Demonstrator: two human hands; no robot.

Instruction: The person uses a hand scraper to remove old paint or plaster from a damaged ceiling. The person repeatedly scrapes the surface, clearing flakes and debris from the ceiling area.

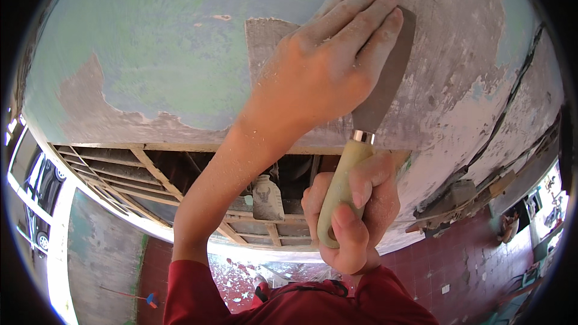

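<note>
A putty knife [391,81] with a wide grey blade, a shiny metal collar and a pale yellow-green handle slants up against the wall. My right hand [361,213] is wrapped round its handle, thumb toward me. My left hand [337,63] lies with fingers stretched out over the left side of the blade, fingertips near its top end; part of the blade is hidden beneath it. Dust coats both hands. Green-blue paint [168,42] covers much of the wall, with ragged edges round bare grey-brown patches [451,30].
Below the painted surface runs a wooden slatted frame [141,165] with dark openings. A small pouch-like object [267,198] hangs there. A dark cable [512,93] crosses the wall at right. Pale flakes lie on the red tiled floor [430,271]. Parked cars [39,204] show at far left.
</note>
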